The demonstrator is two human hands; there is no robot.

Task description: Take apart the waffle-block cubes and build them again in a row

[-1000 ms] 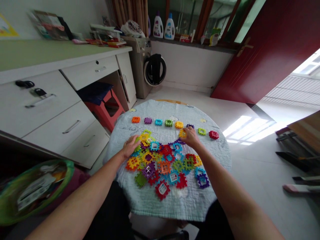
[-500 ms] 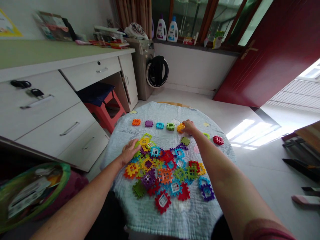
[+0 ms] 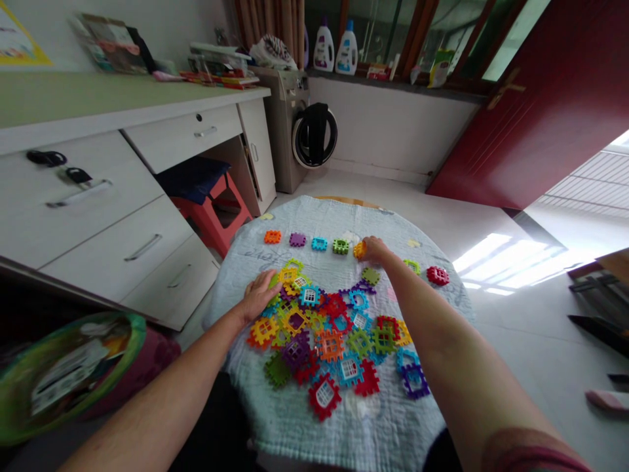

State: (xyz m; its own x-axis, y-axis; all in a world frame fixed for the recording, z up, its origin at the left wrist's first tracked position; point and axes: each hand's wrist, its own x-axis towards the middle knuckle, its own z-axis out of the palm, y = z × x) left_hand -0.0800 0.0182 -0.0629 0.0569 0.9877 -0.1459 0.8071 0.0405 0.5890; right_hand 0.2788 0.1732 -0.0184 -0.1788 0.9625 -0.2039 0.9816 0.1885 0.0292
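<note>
At the left edge of a heap of interlocking plastic building blocks, my left hand has its thumb and fingers closed about a yellow-green building block. My right hand reaches to the back row, its fingers closed on a yellow-orange building block; they partly hide it. To its left in that row lie a green block, a blue block, a purple block and an orange block. A red block sits at the right end.
A pale blue cloth covers the round table. Left stand white drawers, a red stool and a bin. Behind are a washing machine with its door open and a red door.
The whole view has shifted slightly, with the scene moving a little to the right. Both hands stay at much the same places on the table.
</note>
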